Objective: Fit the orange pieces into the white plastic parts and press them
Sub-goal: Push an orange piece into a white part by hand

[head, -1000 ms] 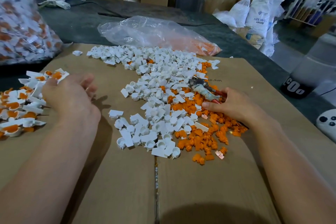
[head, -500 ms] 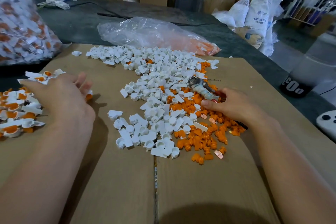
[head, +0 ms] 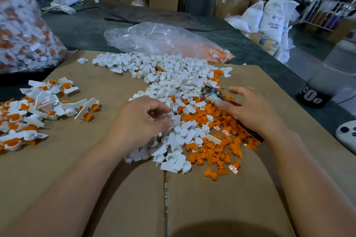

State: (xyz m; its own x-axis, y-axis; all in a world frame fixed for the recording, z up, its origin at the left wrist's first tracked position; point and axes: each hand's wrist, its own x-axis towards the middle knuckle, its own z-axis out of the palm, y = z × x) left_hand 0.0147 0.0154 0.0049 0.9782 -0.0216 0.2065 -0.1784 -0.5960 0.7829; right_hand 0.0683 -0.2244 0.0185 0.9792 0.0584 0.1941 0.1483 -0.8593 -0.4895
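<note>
Loose orange pieces (head: 210, 148) lie heaped on the near right of a spread of white plastic parts (head: 169, 75), the two piles running into each other across a sheet of cardboard (head: 115, 198) laid on the dark counter (head: 86, 31). The person's left hand (head: 138, 123), which half a second ago rested at the edge of the finished pieces (head: 38, 109) on the far left, now reaches into the middle of the white plastic parts. Its fingers and thumb curl toward one white part at the seam between the piles; whether they have actually pinched it cannot be told.

The right hand (head: 250, 109), earlier lowered onto the orange pieces with its fingertips drawn together, is now raised a little and loosely spread, fingers straight, holding nothing. Its thumb tip lies just beside the wrapped end of a tool (head: 211, 95), whose dark handle runs back under the palm. The tool itself has not shifted.

The finished pieces, white with orange seated in them, sit well apart from both hands and are fully uncovered since the left hand has left them. Beyond the cardboard, a clear bag (head: 154, 40) holding more orange stock slumps on the counter, where it lay before.
</note>
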